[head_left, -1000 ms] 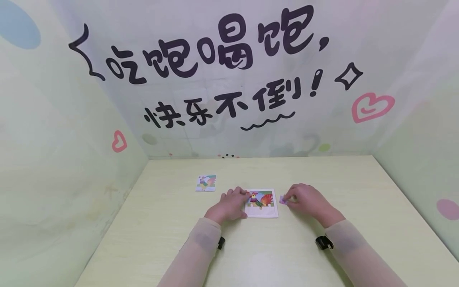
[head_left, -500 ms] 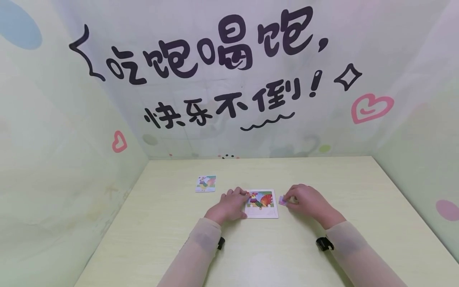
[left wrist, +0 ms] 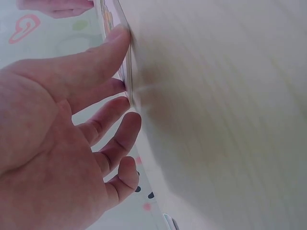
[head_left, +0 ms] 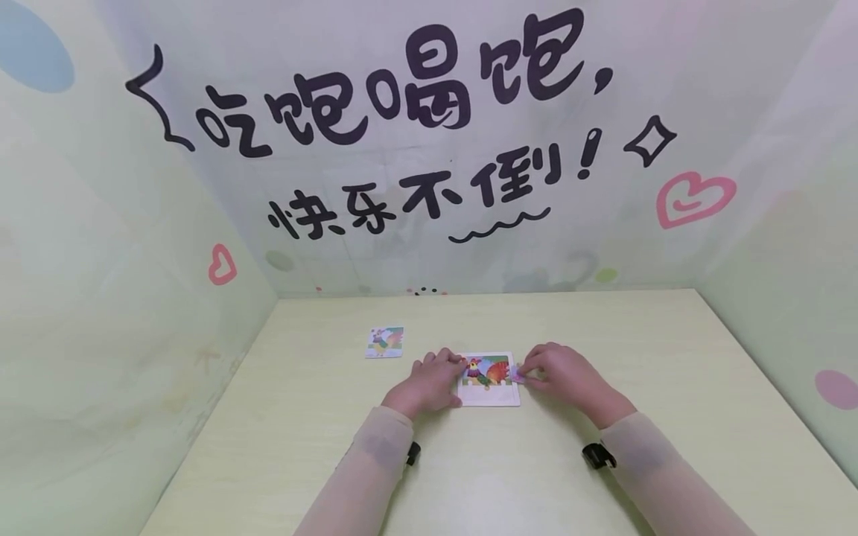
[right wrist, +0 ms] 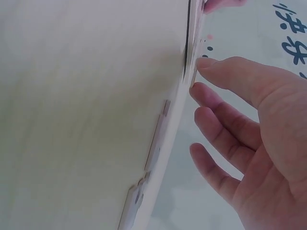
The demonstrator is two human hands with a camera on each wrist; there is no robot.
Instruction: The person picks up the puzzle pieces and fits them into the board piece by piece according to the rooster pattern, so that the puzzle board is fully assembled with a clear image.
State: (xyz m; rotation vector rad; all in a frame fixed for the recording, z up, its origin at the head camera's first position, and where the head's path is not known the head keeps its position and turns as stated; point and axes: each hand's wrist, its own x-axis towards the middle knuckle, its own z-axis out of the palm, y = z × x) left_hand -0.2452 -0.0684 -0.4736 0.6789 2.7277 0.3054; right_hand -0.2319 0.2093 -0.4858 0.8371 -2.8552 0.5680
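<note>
In the head view a white-framed puzzle tray (head_left: 492, 397) lies flat on the table, its upper part filled with a rooster picture and its lower strip bare white. My left hand (head_left: 431, 381) holds the tray's left side, thumb near the front corner and index finger on the far part of that side. At the right border of the tray, my right hand (head_left: 568, 376) pinches a small purple-pink puzzle piece (head_left: 518, 374) between thumb and index finger. The piece overlaps the frame there; the other right fingers (right wrist: 213, 124) are loosely bent in the right wrist view.
A square rooster picture card (head_left: 385, 342) lies behind and to the left of the tray. Low in the right wrist view, loose puzzle pieces (right wrist: 156, 139) lie on the table (head_left: 462, 476). A printed cloth wall (head_left: 375, 260) closes off the back and sides.
My right hand has moved left with the puzzle piece, from beside the tray to its right border. The left hand and the tray have stayed in place.
</note>
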